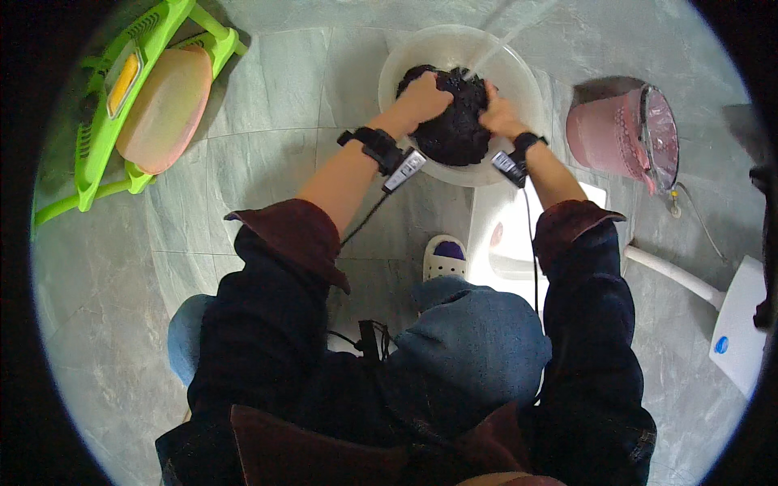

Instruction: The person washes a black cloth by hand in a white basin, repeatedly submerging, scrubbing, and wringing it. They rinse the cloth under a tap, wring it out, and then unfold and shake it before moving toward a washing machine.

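A wet black cloth item (pixel 459 130) lies bunched in a round translucent plastic basin (pixel 527 91) on the tiled floor. A stream of water from the top of the view falls onto it. My left hand (pixel 430 97) is closed on the upper left part of the cloth, its fingertips hidden in the folds. My right hand (pixel 499 112) grips the cloth's right edge, with the index finger pointing up along it. Both wrists wear black straps with small cabled devices.
A green plastic rack (pixel 124 103) with a pink basin (pixel 170 109) and a yellow soap bar (pixel 123 77) is at the left. At the right lies a pink lined bin (pixel 602 130). A white squat toilet (pixel 516 243) is below the basin, beside my shoe (pixel 444 264).
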A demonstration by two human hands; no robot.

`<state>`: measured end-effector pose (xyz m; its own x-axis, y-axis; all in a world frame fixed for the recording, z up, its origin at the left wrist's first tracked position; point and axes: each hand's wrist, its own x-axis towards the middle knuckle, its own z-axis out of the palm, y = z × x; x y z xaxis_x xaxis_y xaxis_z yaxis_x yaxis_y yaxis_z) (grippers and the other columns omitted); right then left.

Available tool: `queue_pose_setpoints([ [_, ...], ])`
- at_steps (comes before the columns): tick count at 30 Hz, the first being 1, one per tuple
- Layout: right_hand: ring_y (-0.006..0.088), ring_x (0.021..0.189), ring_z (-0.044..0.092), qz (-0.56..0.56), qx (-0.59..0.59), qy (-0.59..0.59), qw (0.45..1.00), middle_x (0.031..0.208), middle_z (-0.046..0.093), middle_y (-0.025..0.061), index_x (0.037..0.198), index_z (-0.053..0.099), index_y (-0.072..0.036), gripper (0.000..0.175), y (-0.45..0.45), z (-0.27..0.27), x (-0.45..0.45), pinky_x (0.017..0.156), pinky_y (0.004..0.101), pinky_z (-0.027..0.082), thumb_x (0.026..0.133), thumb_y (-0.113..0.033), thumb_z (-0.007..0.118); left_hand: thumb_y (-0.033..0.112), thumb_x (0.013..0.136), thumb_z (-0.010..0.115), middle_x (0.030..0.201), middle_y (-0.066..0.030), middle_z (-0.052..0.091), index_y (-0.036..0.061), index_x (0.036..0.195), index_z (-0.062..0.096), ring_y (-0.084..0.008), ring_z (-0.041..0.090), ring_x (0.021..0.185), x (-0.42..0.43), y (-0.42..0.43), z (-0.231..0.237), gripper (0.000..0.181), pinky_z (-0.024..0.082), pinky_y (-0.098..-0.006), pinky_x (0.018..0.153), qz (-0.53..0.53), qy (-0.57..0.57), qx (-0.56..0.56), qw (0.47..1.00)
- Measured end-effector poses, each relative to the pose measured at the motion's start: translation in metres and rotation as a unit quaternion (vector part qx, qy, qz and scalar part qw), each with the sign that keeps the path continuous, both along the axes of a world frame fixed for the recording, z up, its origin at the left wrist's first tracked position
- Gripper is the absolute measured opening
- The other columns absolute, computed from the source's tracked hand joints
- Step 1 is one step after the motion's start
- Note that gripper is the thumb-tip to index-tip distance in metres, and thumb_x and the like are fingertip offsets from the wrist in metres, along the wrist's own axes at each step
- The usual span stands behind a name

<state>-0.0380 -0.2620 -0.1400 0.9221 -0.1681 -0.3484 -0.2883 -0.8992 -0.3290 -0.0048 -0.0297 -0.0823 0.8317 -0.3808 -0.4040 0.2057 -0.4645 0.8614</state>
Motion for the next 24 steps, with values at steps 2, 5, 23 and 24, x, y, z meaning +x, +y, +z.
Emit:
queue_pose_setpoints([
  [2,0.0458,0.105,0.061,0.080,-0.034,0.031,0.996,0.114,0.061,0.0312,0.151,0.018,-0.001,0.084,0.031,-0.024,-0.012,0.091,0.0480,0.049,0.080,-0.014,0.062,0.021,0.090,0.055,0.118,-0.0158,0.060,0.0013,0.135,0.046,-0.0272,0.062,0.099,-0.007,-0.006,-0.005,0.050,0.051,-0.0447,0.080,0.054,0.135,-0.112,0.983],
  [5,0.0378,0.100,0.064,0.178,0.159,0.007,0.971,0.109,0.064,0.0273,0.135,0.045,0.003,0.055,0.041,-0.023,-0.022,0.088,0.0432,0.050,0.083,-0.010,0.061,0.031,0.093,0.053,0.127,-0.0160,0.055,0.0000,0.135,0.045,-0.0365,0.056,0.113,-0.013,-0.009,-0.008,0.052,0.045,-0.0616,0.086,0.084,0.345,-0.204,0.912],
  [23,0.0328,0.108,0.063,-0.259,0.388,0.098,0.879,0.128,0.056,0.0246,0.153,0.021,-0.012,0.087,-0.012,0.032,0.001,0.067,0.0378,0.059,0.081,-0.014,0.069,0.041,0.085,0.063,0.140,-0.0115,0.043,0.0116,0.138,0.045,-0.0351,0.041,0.126,-0.013,0.007,-0.002,0.062,0.027,-0.0715,0.101,0.150,0.425,-0.269,0.851],
  [24,0.0384,0.109,0.062,-0.328,0.387,0.088,0.857,0.130,0.055,0.0245,0.151,0.029,-0.012,0.082,-0.010,0.039,0.003,0.080,0.0446,0.058,0.077,-0.011,0.066,0.041,0.085,0.062,0.142,-0.0124,0.042,0.0113,0.138,0.046,-0.0357,0.039,0.128,-0.012,0.009,0.002,0.063,0.028,-0.0696,0.102,0.149,0.402,-0.269,0.863],
])
